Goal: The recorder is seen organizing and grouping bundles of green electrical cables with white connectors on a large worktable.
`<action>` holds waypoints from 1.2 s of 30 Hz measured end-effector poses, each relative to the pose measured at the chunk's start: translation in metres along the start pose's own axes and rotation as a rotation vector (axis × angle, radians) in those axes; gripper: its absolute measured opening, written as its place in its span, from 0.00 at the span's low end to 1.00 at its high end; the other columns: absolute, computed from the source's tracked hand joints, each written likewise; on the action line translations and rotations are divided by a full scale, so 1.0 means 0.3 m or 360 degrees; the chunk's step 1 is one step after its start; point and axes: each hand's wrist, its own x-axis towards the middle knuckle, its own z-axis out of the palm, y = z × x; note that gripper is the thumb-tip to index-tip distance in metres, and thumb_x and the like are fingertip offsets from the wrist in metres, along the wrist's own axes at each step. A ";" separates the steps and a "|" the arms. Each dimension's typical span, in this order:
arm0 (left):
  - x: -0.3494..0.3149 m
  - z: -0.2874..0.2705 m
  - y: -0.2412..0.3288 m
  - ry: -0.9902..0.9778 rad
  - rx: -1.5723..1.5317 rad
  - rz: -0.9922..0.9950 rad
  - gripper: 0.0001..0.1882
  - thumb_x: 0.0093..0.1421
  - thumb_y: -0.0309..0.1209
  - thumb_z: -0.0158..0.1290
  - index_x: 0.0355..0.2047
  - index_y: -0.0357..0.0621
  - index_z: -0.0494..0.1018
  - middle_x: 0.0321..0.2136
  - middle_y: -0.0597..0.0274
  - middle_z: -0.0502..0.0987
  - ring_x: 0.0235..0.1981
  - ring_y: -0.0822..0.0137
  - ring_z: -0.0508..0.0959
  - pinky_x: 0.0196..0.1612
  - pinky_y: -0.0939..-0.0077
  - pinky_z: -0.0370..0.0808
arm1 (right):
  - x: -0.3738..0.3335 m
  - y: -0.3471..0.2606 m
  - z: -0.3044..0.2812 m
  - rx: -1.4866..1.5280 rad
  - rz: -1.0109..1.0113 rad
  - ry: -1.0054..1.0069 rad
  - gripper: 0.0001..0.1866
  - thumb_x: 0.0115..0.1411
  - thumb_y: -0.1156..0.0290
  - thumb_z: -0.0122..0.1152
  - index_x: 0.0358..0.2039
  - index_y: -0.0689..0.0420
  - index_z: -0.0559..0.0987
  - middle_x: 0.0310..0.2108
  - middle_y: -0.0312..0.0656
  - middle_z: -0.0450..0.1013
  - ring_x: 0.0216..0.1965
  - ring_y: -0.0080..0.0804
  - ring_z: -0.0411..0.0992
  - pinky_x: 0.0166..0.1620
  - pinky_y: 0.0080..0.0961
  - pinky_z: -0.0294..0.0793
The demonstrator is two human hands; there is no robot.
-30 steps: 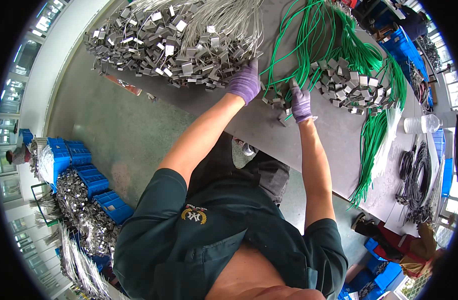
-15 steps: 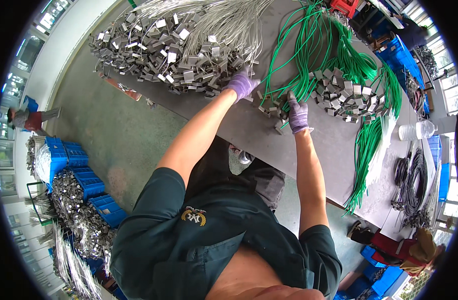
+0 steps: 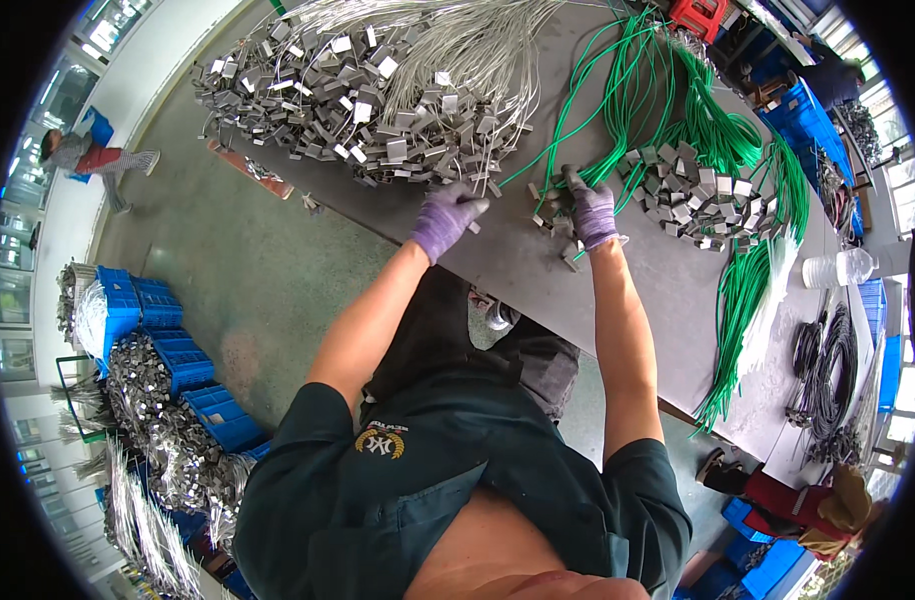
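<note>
My left hand (image 3: 444, 220), in a purple glove with grey fingertips, is closed at the table's near edge, just below a heap of small grey metal blocks (image 3: 396, 148) with thin pale wires (image 3: 473, 55). A small metal piece shows at its fingertips; the fingers partly hide it. My right hand (image 3: 592, 212), gloved alike, is closed round green wires (image 3: 616, 160) that run away over the table. A few grey blocks (image 3: 555, 214) lie beside it on the left. Further right lies a second heap of blocks (image 3: 700, 198) attached to green wires.
Around the grey table (image 3: 518, 262) are a clear plastic bottle (image 3: 836, 268), black cable coils (image 3: 826, 365) and a red stool (image 3: 698, 18). Blue crates (image 3: 218, 415) and metal parts stand on the floor at left. People are at the far left (image 3: 88, 155) and lower right (image 3: 813, 510).
My left hand has moved back from the block heap toward the table's near edge. My right hand stays by the green wires. The person at far left has moved.
</note>
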 end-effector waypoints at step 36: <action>-0.122 -0.058 0.052 0.0294 0.0691 0.0022 0.14 0.57 0.38 0.48 0.33 0.39 0.72 0.30 0.45 0.75 0.34 0.44 0.74 0.36 0.59 0.70 | 0.021 0.003 0.053 0.0147 0.0431 -0.0223 0.09 0.62 0.66 0.50 0.34 0.58 0.73 0.26 0.41 0.72 0.19 0.32 0.69 0.19 0.23 0.64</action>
